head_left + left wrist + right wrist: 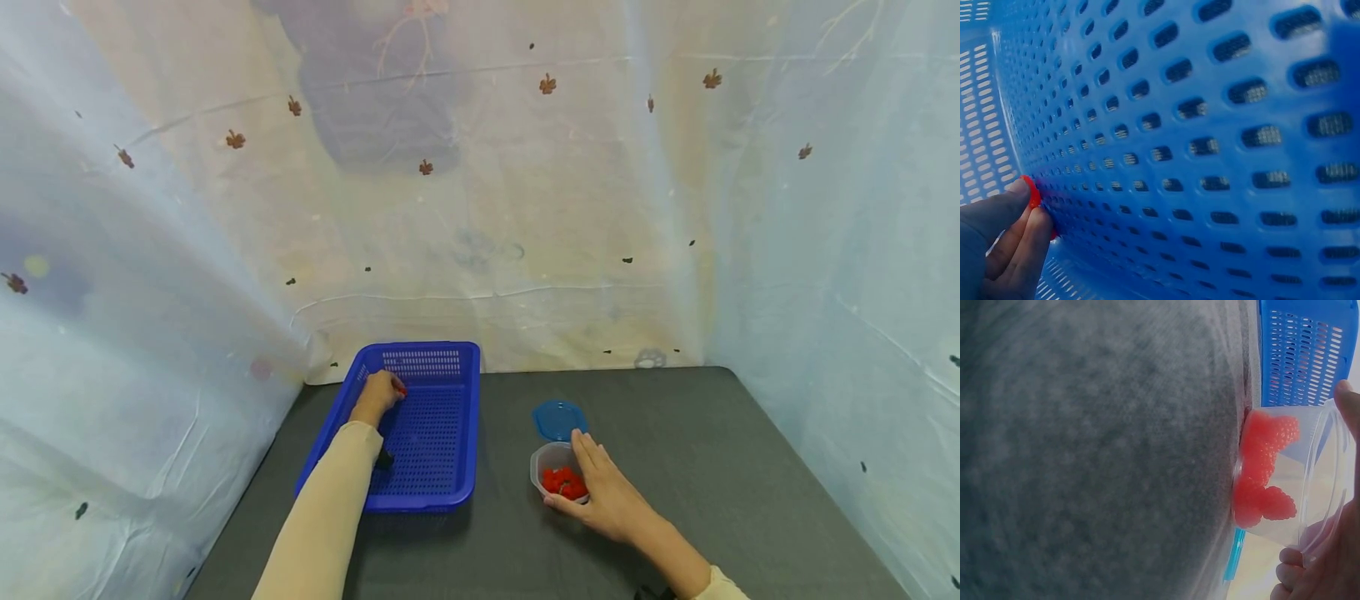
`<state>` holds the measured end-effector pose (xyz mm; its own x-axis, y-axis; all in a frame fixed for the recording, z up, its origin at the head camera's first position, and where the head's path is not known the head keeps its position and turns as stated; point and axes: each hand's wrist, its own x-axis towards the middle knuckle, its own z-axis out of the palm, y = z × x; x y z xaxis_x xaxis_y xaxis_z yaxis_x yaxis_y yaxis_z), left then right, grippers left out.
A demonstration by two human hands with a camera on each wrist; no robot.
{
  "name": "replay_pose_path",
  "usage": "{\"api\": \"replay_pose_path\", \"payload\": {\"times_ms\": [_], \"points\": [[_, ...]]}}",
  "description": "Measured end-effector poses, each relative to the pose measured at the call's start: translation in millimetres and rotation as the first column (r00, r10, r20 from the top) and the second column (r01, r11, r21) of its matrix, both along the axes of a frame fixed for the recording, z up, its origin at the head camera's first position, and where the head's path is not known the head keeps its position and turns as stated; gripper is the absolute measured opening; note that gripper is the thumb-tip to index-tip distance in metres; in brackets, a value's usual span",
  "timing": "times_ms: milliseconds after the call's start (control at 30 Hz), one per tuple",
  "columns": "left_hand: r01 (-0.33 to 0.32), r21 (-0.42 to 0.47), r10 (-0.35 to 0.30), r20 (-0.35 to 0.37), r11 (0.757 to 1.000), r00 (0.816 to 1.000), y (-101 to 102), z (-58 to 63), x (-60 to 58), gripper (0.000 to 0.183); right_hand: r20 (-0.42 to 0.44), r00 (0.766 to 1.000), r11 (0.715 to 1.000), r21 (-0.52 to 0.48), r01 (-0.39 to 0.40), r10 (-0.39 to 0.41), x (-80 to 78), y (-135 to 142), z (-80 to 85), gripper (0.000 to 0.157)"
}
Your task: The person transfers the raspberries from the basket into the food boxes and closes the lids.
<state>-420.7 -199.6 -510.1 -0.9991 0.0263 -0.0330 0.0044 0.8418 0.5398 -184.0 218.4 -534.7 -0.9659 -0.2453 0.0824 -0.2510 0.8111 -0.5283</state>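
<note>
Inside the blue plastic basket (435, 437), near its far left part, my left hand (380, 393) pinches a red raspberry-like piece (1034, 192) between thumb and fingers. The piece is held close to the perforated basket floor and is partly hidden by the fingertips. My right hand (611, 496) grips the rim of a clear plastic container (1307, 469), thumb on one side and fingers on the other. Several red raspberries (1266, 462) lie at the bottom of this container, which stands upright on the table.
Just behind the container lies a blue lid (559, 420), flat on the dark grey table (675, 433). The basket stands to the left of both. A pale patterned sheet (487, 208) hangs around the table's back and sides.
</note>
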Motion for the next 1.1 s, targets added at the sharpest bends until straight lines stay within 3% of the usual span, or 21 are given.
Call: {"api": "replay_pose_path", "payload": {"times_ms": [200, 367, 467, 700, 933, 1100], "points": [[0.017, 0.036, -0.016, -0.022, 0.999, 1.000, -7, -0.2, -2.2, 0.010, -0.002, 1.000, 1.000, 0.004, -0.001, 0.001, -0.9, -1, 0.5, 0.122], [0.062, 0.015, -0.061, -0.047, 0.998, 0.997, -7, 8.7, -3.5, 0.014, -0.019, 1.000, 1.000, 0.009, -0.005, 0.005, -1.0, -2, 0.2, 0.121], [0.090, 0.006, -0.089, -0.026, 0.996, 0.996, -3, 15.1, -2.1, 0.016, -0.021, 1.000, 1.000, 0.010, -0.008, 0.008, -1.6, -2, 0.5, 0.122], [0.174, 0.003, -0.174, -0.052, 0.985, 0.983, 15, 32.4, 9.5, 0.016, -0.009, 1.000, 1.000, 0.006, -0.018, 0.018, -2.3, -3, 1.7, 0.122], [0.237, 0.078, -0.230, -0.092, 0.968, 0.969, 24, 43.4, 20.0, 0.014, -0.027, 1.000, 1.000, 0.014, -0.015, 0.015, -2.2, -2, -0.8, 0.121], [0.295, 0.083, -0.279, -0.164, 0.952, 0.946, 32, 54.4, 32.8, 0.012, -0.033, 0.999, 1.000, 0.015, -0.019, 0.019, -2.3, 0, -2.8, 0.121]]}}
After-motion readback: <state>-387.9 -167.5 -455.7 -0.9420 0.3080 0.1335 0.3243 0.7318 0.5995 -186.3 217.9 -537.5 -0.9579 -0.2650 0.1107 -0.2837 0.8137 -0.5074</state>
